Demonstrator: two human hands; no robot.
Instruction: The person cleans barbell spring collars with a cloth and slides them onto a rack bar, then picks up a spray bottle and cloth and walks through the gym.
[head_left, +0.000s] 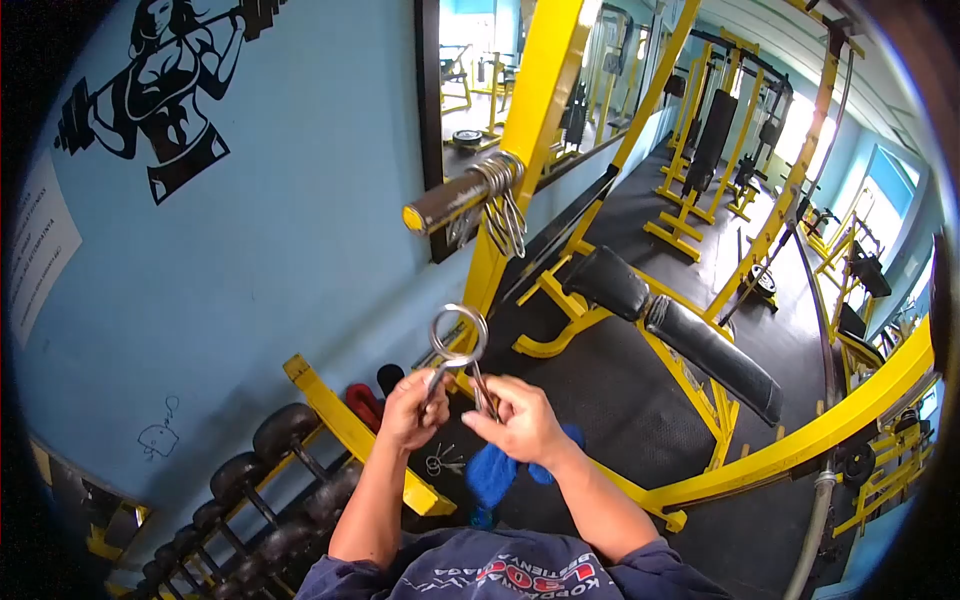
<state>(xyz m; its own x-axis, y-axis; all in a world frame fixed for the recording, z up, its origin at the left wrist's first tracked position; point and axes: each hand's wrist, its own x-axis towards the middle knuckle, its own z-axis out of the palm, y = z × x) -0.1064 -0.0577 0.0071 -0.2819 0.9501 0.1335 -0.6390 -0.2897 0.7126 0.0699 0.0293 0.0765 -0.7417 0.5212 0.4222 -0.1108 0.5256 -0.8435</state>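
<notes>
- Nearest to the camera is the dark shirt [450, 572] of the person; its printed letters appear upside down, and the lower part is cut off.
- The spring clip [456, 358] is held in the air before the body, above the black floor [590, 400] and lower than the yellow tip of the peg [440, 207].
- This clip is of bare, shiny metal wire, coiled into a round ring, which stands at the top; two handles go down from it.
- The left hand [412, 408] is closed around one handle, with the fingers curled.
- The right hand [518, 415] grips the other handle between the thumb and the fingers.
- The lower ends of both handles are partly covered by the fingers, so their shape is hard to see.
- On the peg, near its end at the yellow post [545, 75], hang several similar clips [507, 215]; they overlap, and I cannot count them surely.
- More small metal pieces [440, 464] lie on the floor, beside the end of the yellow rack beam [370, 430]; their details are too small.
- The blue cloth [490, 476] is partly hidden behind the right hand and forearm.
</notes>
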